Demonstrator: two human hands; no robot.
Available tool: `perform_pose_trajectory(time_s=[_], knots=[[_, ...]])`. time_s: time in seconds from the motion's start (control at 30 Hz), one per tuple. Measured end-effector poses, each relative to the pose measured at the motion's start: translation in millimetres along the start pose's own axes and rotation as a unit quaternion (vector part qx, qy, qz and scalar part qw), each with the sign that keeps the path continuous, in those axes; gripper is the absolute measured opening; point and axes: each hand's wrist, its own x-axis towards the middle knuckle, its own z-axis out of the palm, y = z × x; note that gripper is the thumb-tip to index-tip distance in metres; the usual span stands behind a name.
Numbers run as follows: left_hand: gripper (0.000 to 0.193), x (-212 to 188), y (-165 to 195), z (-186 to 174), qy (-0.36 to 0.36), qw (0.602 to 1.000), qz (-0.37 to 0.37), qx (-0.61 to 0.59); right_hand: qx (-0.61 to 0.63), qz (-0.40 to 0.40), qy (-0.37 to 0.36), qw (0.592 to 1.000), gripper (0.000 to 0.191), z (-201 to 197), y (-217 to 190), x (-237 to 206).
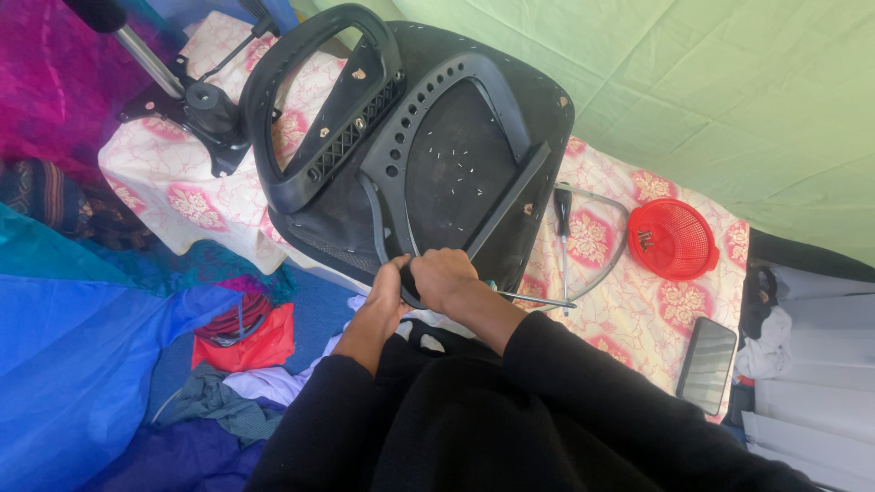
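A black office chair seat [456, 164] lies upside down on a pink floral cloth [629, 301], with a black plastic armrest [319, 100] fixed to its left side. My left hand [383, 301] and my right hand [442, 278] are close together at the seat's near edge, both closed around a dark part of the frame there. A thin metal shaft [538, 299], likely a tool, sticks out to the right from under my right hand. A black-handled screwdriver [563, 219] lies on the cloth just right of the seat.
A red plastic basket [674, 239] with small metal parts sits at the right. A dark phone [708, 364] lies near the cloth's edge. The chair's metal mechanism and gas column [196, 96] lie at the upper left. Loose clothes [241, 337] are piled at the lower left.
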Motion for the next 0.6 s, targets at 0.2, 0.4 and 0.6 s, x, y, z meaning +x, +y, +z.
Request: perform_pose_trajectory(time_s=[0.2, 0.4, 0.6], knots=[[0.049, 0.3, 0.2, 0.7, 0.004, 1.0, 0.005, -0.01, 0.0, -0.002, 0.015, 1.0, 0.022, 3.0, 0.6, 0.7], [0.047, 0.3, -1.0, 1.0, 0.014, 1.0, 0.004, -0.01, 0.009, -0.001, 0.027, 1.0, 0.026, 6.2, 4.0, 1.9], [0.046, 0.0, -0.6, 0.4, 0.007, 1.0, 0.004, -0.008, 0.015, -0.002, 0.034, 0.999, 0.027, 7.5, 6.2, 0.1]])
